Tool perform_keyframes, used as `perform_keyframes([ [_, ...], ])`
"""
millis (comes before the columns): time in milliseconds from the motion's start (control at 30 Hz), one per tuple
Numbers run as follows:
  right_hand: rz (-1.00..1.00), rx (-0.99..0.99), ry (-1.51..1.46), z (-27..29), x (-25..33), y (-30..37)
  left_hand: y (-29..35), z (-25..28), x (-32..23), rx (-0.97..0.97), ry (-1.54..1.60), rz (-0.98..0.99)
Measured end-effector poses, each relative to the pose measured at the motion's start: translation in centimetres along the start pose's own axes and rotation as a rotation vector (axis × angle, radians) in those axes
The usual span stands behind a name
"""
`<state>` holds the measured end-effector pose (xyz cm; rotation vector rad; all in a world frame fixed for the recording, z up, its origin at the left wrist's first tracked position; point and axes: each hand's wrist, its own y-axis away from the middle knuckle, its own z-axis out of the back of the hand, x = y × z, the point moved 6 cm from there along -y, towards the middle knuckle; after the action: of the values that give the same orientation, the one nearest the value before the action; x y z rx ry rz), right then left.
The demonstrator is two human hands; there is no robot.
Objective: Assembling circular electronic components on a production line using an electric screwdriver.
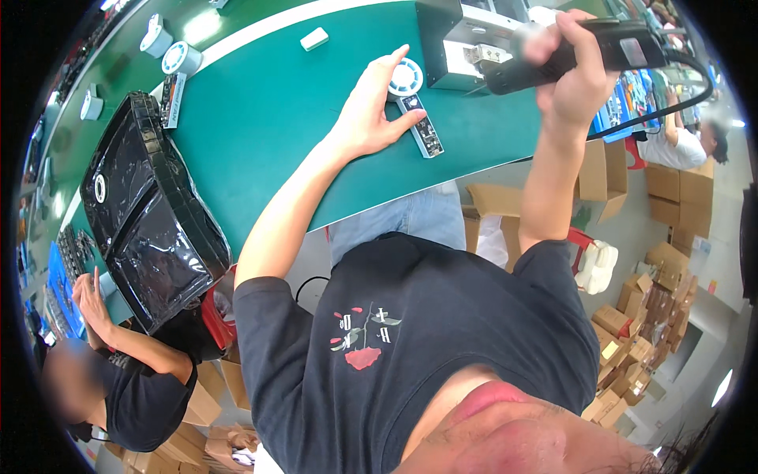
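Note:
My left hand steadies a small handheld fan on the green table, its index finger by the round head and its thumb across the handle. The handheld fan has a white and blue head, and circuitry shows along its opened handle. Raised at the right, my right hand is wrapped round a black corded power tool. The tool's narrower end points left, near a grey metal box-shaped machine; its exact kind is unclear.
A small white piece lies on the green table. Black plastic-covered bin stands at the left, beside another fan handle. More fan heads sit beyond. Co-workers are at lower left and far right. A black cable hangs at right.

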<state>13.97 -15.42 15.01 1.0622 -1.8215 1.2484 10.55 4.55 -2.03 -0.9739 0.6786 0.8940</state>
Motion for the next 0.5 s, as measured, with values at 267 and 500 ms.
perform_keyframes([
  [267, -0.003, 0.183, 0.041, -6.6, -2.0, 3.2, 0.1, 0.2, 0.2, -0.042, 0.031, -0.058],
  [500, 0.023, 0.208, 0.060, -7.5, -3.2, 3.7, -0.1, -0.2, 0.3, -0.056, 0.044, -0.122],
])
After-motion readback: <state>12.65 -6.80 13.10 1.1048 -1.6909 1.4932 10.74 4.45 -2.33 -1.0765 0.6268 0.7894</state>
